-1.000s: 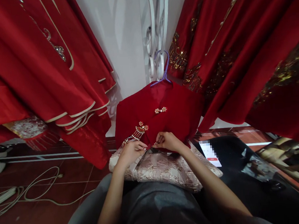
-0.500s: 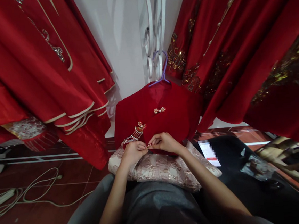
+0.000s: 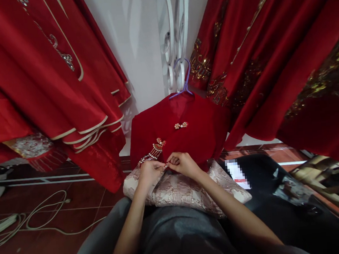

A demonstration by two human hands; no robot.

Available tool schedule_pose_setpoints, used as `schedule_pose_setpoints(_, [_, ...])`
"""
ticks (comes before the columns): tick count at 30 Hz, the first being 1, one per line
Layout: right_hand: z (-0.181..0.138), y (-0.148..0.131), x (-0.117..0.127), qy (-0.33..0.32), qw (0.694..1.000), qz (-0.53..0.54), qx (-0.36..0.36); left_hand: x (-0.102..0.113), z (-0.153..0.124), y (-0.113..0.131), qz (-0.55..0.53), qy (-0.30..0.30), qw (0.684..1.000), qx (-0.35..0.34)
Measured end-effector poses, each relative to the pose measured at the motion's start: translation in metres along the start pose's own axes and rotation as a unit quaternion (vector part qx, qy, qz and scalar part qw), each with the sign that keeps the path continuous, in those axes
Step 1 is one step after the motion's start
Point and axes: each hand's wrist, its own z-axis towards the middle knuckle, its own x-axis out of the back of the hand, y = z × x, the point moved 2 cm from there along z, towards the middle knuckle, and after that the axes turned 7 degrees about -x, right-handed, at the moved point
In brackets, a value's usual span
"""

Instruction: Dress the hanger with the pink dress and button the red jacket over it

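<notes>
Low on the red jacket (image 3: 200,142), left hand (image 3: 150,172) and right hand (image 3: 186,164) fingers pinch a probably fragile ornament (image 3: 166,165), best held edgewise.

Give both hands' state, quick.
Left hand: closed, pinching a small shiny piece at the lower front of the red garment.
Right hand: closed in a pinch beside it; what it holds is too small to tell.
</notes>
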Motion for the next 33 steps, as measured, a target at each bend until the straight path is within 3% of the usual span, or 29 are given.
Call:
schedule_pose_setpoints(6, [-0.001,-0.005,0.024,-0.018,0.996,-0.084,-0.017,0.017,0.002,0.004,-0.008,-0.01,1.0,-0.019])
schedule_pose_setpoints(10, [-0.002,-0.006,0.056,0.01,0.994,-0.098,-0.038,0.036,0.003,0.004,0.037,0.027,0.998,-0.042])
schedule_pose_setpoints(13, [-0.003,-0.005,0.065,0.019,0.994,-0.094,-0.053,0.04,0.001,0.007,0.072,0.006,0.994,-0.081])
schedule_pose_setpoints(17, [-0.004,-0.002,0.05,-0.047,0.994,-0.08,-0.056,0.025,-0.005,0.02,0.135,-0.049,0.982,-0.12])
schedule_pose_setpoints(20, [-0.002,0.001,0.031,-0.078,0.996,-0.025,-0.043,0.013,-0.006,0.025,0.191,-0.035,0.973,-0.125])
schedule_pose_setpoints(25, [0.004,0.009,0.014,-0.053,0.996,0.051,-0.045,0.004,-0.003,0.018,0.159,-0.012,0.976,-0.146])
schedule_pose_setpoints(33, [0.005,0.014,0.011,-0.039,0.997,0.052,-0.051,-0.004,-0.002,0.012,0.07,0.018,0.99,-0.125])
